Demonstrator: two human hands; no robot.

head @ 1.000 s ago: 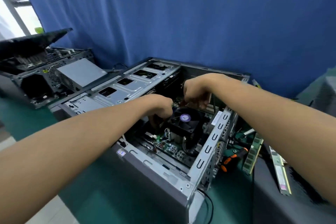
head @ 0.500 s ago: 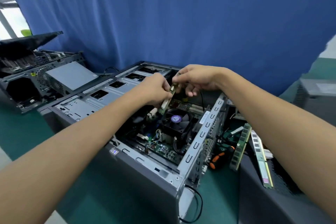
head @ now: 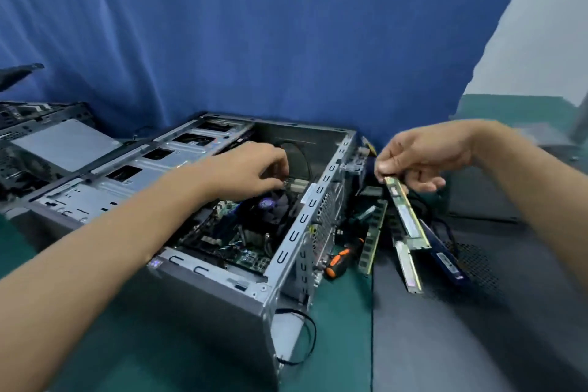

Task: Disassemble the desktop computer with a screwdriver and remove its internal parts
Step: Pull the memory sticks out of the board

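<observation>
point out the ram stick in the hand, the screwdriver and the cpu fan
ram stick (head: 407, 215), head view, middle of the board
screwdriver (head: 336, 264), head view, orange-black handle
cpu fan (head: 266, 203), head view, purple hub sticker

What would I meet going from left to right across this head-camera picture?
Second computer → left hand, reaching into the open case → screwdriver → right hand, pinching a memory stick.

Both forearms are showing bare along their whole visible length, wrists included; the left grip (head: 254, 169) and the right grip (head: 423, 156) are likewise showing bare, fingers uncovered.
</observation>
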